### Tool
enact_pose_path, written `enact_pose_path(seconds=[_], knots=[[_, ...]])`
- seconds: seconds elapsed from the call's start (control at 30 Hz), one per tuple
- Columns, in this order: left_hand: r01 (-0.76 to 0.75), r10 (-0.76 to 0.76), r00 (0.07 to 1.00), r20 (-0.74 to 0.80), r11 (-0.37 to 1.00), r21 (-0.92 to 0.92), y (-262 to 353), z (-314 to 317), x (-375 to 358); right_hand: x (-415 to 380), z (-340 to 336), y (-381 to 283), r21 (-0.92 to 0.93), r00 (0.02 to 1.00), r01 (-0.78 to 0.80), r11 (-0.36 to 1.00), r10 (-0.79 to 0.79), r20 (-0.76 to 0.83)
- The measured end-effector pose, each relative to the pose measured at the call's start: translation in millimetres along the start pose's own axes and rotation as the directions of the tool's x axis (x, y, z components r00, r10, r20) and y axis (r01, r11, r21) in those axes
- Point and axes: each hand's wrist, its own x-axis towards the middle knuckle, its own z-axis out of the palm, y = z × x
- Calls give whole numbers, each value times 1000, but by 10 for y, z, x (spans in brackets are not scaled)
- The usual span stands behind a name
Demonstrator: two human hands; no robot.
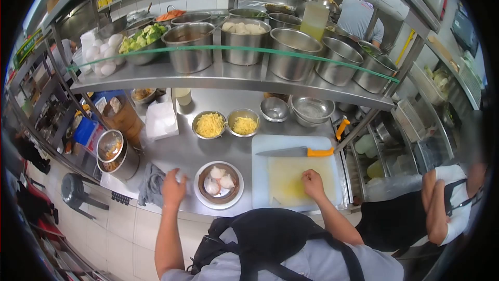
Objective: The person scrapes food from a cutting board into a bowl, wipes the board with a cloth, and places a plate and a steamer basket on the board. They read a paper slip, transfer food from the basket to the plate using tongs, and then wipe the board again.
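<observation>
My left hand (174,188) is open, fingers apart, just left of a white plate (241,198). On the plate sits a round brown steamer basket (237,178) holding several white pieces that look like dumplings (212,186). A crumpled grey cloth (152,185) lies to the left of that hand. My right hand (312,183) is closed over a pale, yellow-stained cutting mat (283,179) on a light blue cutting board (258,177). Whatever its curled fingers may hold is hidden. Above it on the board rests a knife (293,152) with an orange handle.
Two metal bowls of yellow shreds (210,124) stand behind the plate, left of nested steel bowls (313,108). Overhead, a steel shelf (228,82) carries several pots and a pile of eggs (106,55). Another person's folded arms (436,205) are at right.
</observation>
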Motion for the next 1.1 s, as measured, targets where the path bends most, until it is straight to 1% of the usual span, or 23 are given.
enact_pose_path(seconds=[0.03, 0.07, 0.13, 0.17, 0.2, 0.23, 0.27, 0.3, 0.33, 0.37, 0.4, 0.43, 0.47, 0.53, 0.6, 0.7, 0.77, 0.8, 0.87, 0.93, 1.0, 1.07, 1.1], knots=[[-127, 149, 978, -145, 980, 150, -119, -24, 5, 12, -8, -22, -5, 999, -27, 1000, 27, 27], [-119, 139, 981, -139, 983, 143, -225, -42, -1, 18, -13, -46, -8, 997, -55, 998, 55, 51], [-7, 105, 970, -219, 913, 408, -383, -111, 19, 15, -2, -39, -1, 994, -94, 996, 94, 54], [-10, 106, 971, -213, 913, 407, -470, -88, 17, 12, 9, -29, 15, 990, -131, 991, 130, 52], [-25, 147, 959, -244, 896, 444, -587, -14, -2, 22, 14, -33, 15, 989, -140, 990, 139, 50], [-42, 192, 944, -267, 875, 482, -651, 17, -6, 33, 17, -46, -32, 996, -80, 996, 81, 31], [-57, 200, 948, -247, 872, 486, -722, 39, 19, 25, 16, -48, -80, 999, -27, 996, 28, 15], [-31, 166, 952, -256, 887, 461, -752, 51, 54, 26, 13, -60, -81, 998, -56, 995, 57, 10], [-6, 133, 957, -259, 899, 437, -776, 64, 66, 34, 10, -77, -116, 1000, -5, 993, 3, -17], [-28, 143, 963, -226, 894, 446, -811, 72, 62, 7, 12, -90, -151, 998, 44, 988, -51, -39], [-39, 161, 952, -262, 908, 416, -840, 71, 82, -26, 8, -120, -149, 999, 16, 989, -23, -43], [-48, 177, 935, -308, 922, 384, -833, 60, 129, -17, -2, -171, -101, 998, -56, 993, 52, -37], [-62, 189, 937, -295, 918, 391, -822, 50, 158, 2, -5, -229, -52, 992, -125, 991, 124, -26], [-55, 184, 929, -322, 927, 371, -791, 38, 131, 2, -8, -264, -39, 987, -158, 987, 157, -31], [-49, 179, 932, -314, 924, 379, -785, 44, 122, -13, -25, -299, -34, 983, -181, 983, 180, -29], [-51, 186, 931, -315, 919, 390, -795, 52, 113, -43, -18, -365, -64, 986, -160, 985, 157, -51], [-55, 192, 927, -322, 920, 389, -794, 57, 117, 4, 9, -431, -180, 1000, -20, 983, 18, -10], [-47, 190, 929, -319, 913, 406, -773, 54, 107, 94, 5, -562, -193, 1000, -10, 981, 10, -1], [-17, 163, 932, -325, 913, 408, -750, 75, 84, 443, 18, -977, -123, 981, 16, 992, 8, 195], [-1, 134, 940, -313, 920, 392, -753, 73, 104, 934, 166, -1216, -157, 975, 161, 974, -132, 178], [5, 127, 935, -331, 929, 371, -696, 36, 102, 1550, 375, -1346, -142, 960, 257, 956, -236, 151], [-1, 134, 929, -345, 932, 361, -651, 6, 145, 2186, 625, -1503, -352, 978, 194, 916, -154, 140], [-5, 139, 926, -352, 934, 357, -652, -1, 149, 2534, 794, -1482, -498, 977, 211, 841, -168, 130]])
